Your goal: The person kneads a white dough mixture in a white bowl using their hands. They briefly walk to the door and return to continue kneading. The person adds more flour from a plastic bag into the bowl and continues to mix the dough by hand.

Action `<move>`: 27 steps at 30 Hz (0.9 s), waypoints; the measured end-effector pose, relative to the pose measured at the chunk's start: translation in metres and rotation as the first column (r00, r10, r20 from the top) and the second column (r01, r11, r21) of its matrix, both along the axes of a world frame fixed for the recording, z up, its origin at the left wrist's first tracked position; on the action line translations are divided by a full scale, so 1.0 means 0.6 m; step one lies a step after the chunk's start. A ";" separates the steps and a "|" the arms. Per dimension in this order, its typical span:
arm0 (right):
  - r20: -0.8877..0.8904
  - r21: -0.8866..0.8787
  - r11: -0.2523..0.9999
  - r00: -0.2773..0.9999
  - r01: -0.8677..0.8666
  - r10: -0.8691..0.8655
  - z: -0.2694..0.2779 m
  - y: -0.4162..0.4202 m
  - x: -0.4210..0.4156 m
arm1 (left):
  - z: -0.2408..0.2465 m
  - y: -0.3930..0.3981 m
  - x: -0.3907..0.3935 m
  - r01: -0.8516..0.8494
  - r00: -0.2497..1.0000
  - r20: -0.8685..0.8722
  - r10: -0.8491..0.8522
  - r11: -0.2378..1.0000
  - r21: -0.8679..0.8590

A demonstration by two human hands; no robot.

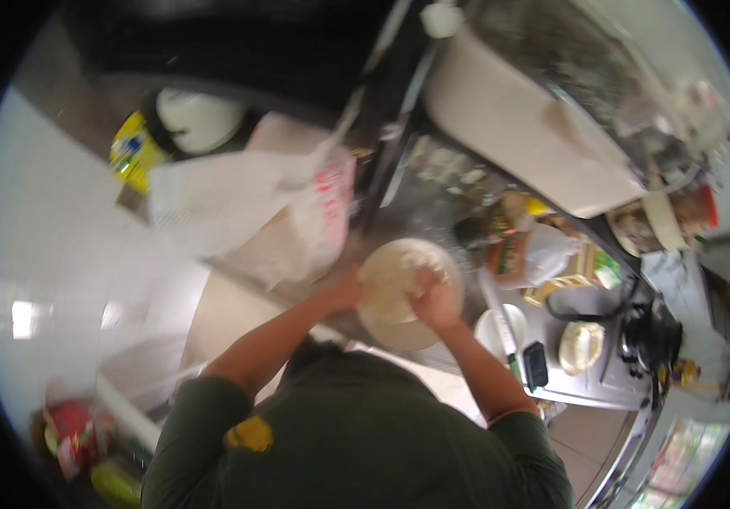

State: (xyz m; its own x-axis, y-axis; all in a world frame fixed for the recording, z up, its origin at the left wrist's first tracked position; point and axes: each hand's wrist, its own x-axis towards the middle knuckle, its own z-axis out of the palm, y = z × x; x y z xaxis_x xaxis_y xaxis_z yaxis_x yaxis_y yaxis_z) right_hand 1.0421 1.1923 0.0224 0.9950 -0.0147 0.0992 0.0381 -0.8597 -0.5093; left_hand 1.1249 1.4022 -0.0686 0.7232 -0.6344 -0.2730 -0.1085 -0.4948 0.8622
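Note:
A round, pale bowl [411,338] stands on the counter in front of me, close to my body. My left hand [350,288] holds its left rim. Inside, a pale, crumbly mass like flour or dough [385,294] covers much of the bottom. My right hand [435,301] reaches over the near right rim into this mass, fingers bent downward. Blur hides whether those fingers grip any of it.
Left of the bowl lies a large white sack [314,235] with red printing. On the right are a white bowl [510,324], a knife [498,312] across it, a phone [535,366] and a pale dish [581,348]. A beige bin [517,127] stands above, on a dark-edged shelf.

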 end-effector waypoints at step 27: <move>-0.209 0.481 0.790 0.925 0.380 -0.317 -0.013 -0.002 -0.019 | 0.013 0.014 0.024 0.025 0.997 -0.080 -0.017 0.994 0.111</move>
